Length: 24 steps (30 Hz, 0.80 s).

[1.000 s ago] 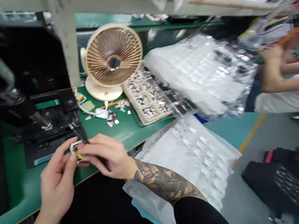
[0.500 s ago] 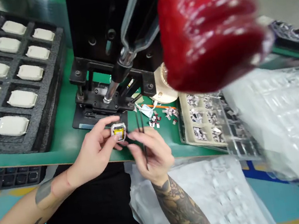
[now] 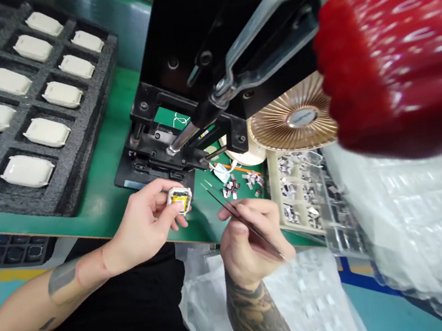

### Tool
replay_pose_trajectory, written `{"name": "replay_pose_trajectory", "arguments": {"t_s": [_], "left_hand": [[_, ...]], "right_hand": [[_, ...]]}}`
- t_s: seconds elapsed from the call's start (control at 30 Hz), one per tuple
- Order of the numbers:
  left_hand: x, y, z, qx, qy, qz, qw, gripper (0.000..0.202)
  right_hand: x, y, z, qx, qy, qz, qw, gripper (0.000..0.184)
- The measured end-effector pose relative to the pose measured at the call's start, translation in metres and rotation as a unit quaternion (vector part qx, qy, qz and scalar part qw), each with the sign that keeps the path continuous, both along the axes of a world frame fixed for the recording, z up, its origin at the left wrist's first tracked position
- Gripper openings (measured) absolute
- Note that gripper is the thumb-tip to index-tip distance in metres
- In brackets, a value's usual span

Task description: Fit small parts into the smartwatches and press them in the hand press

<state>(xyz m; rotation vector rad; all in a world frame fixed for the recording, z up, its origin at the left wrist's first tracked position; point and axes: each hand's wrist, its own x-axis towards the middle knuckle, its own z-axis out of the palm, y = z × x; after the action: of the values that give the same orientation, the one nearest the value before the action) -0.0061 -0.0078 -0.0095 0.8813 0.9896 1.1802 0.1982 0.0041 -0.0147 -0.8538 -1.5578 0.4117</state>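
Note:
Between the thumb and fingers of my left hand (image 3: 149, 212) is a small white watch case (image 3: 180, 200), its inside facing up with a yellow part showing. My right hand (image 3: 253, 241) grips a pair of dark, thin tweezers (image 3: 239, 215), whose tips point up and left, a short way to the right of the case. Beyond the tips lie small loose dark and white pieces (image 3: 230, 187) on the green bench (image 3: 103, 183). The lever press (image 3: 168, 148) stands just behind the case.
A black foam tray (image 3: 69, 177) with several white cases stands on the left. The press's red handle (image 3: 396, 62) looms at upper right. Behind it is a gold fan (image 3: 301, 117). A compartment box (image 3: 295, 193) of small parts and clear plastic packaging (image 3: 409, 203) lie on the right.
My right hand has drawn back to the right from the watch case, and the tweezers now slant up-left. My left hand still holds the case. The head view has shifted and tilted.

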Motion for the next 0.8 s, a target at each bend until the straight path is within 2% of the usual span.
{"name": "replay_pose_trajectory", "arguments": {"t_s": [0.13, 0.23, 0.37, 0.53, 0.7, 0.8], "left_hand": [[-0.001, 0.001, 0.002, -0.005, 0.004, 0.004, 1.0, 0.025], [0.0, 0.001, 0.002, -0.012, -0.001, 0.004, 1.0, 0.029], [0.003, 0.002, 0.0, -0.022, -0.019, 0.021, 0.999, 0.024], [0.002, 0.003, 0.001, -0.023, -0.023, 0.019, 0.999, 0.019], [0.001, -0.001, -0.002, -0.002, 0.01, 0.009, 1.0, 0.011], [0.003, -0.002, -0.004, 0.001, 0.02, 0.0, 1.0, 0.013]], "right_hand": [[-0.015, 0.001, -0.006, -0.051, 0.074, 0.044, 0.995, 0.024], [-0.024, 0.0, -0.012, -0.04, 0.085, 0.035, 0.995, 0.024], [-0.028, -0.003, -0.018, -0.039, 0.112, 0.033, 0.992, 0.023], [-0.027, -0.003, -0.021, -0.028, 0.109, 0.028, 0.993, 0.021], [-0.027, -0.001, -0.02, -0.043, 0.097, 0.075, 0.992, 0.02], [-0.029, -0.002, -0.02, -0.033, 0.078, 0.076, 0.993, 0.022]]}}
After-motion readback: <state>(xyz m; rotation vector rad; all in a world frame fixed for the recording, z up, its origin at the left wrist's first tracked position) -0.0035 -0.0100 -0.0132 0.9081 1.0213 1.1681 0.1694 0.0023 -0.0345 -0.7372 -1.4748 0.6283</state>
